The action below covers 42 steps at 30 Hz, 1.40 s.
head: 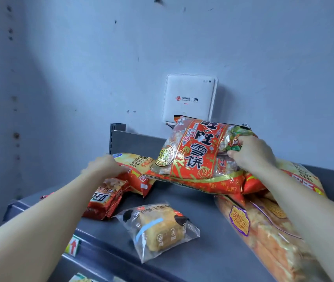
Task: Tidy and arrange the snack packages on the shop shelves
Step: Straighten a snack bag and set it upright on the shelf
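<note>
The right hand (pixel 251 153) pinched the big red bag (pixel 194 157) by its right end, above the shelf (pixel 213 261). The bag stretched left toward the left hand (pixel 105 165), which lay on a yellow bag (pixel 139 161); its grip was too blurry to tell.

A pale blue-grey wall (pixel 80 68) rises behind the shelf (pixel 213 261), scuffed and dotted with dark marks, with a column of them down its left side. A white square router box (pixel 189 98) hangs on the wall just above the shelf's back edge. The shelf is grey metal, with a slotted upright (pixel 113 137) at its back left corner. A red-arrow label (pixel 73 246) sits on its front edge.
</note>
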Motion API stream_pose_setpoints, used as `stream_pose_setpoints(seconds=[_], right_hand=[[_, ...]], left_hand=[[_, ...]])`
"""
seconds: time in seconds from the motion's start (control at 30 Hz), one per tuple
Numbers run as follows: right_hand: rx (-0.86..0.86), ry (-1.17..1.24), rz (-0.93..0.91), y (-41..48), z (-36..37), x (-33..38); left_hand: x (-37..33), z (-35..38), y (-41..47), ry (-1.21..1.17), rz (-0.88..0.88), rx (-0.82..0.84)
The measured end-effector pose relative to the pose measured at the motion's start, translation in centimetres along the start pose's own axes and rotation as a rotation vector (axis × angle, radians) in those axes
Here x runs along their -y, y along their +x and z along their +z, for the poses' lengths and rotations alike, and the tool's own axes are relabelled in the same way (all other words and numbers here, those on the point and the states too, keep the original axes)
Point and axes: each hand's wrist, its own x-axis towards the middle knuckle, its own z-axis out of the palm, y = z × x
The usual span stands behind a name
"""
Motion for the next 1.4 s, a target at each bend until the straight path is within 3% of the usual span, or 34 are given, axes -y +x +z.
stream_pose_setpoints(seconds=[0.17,0.3,0.43,0.57,0.67,0.77,0.97,1.23,1.4], right_hand=[[0.070,-0.072,-0.035,0.3,-0.6,0.0],[0.127,-0.117,-0.054,0.8,-0.7,-0.1],[0.184,-0.155,-0.062,0.6,-0.9,-0.3],[0.218,-0.234,-0.072,0.4,-1.1,-0.7],[0.221,-0.284,-0.080,0.4,-1.4,-1.0],[0.222,-0.309,-0.072,0.4,-2.0,-1.2],[0.180,-0.378,-0.043,-0.2,-2.6,-2.3],[0.078,-0.331,-0.090,-1.7,-1.1,-2.8],[0.088,-0.310,-0.076,-2.3,-0.6,-3.0]], left_hand=[[0.7,0.0,-0.6,0.105,0.096,-0.190],[0.6,0.7,-0.7,0.236,0.279,-0.168],[-0.4,0.0,-0.9,0.379,0.272,-0.221],[-0.7,0.8,-1.1,0.208,0.397,-0.223],[-1.3,0.8,-1.8,0.108,0.349,-0.132],[-1.9,0.9,-2.3,0.213,0.312,-0.002],[-3.7,1.3,-4.1,0.261,0.344,-0.113],[-4.2,2.8,-5.8,0.398,0.325,-0.116],[-3.8,2.3,-6.0,0.233,0.296,-0.236]])
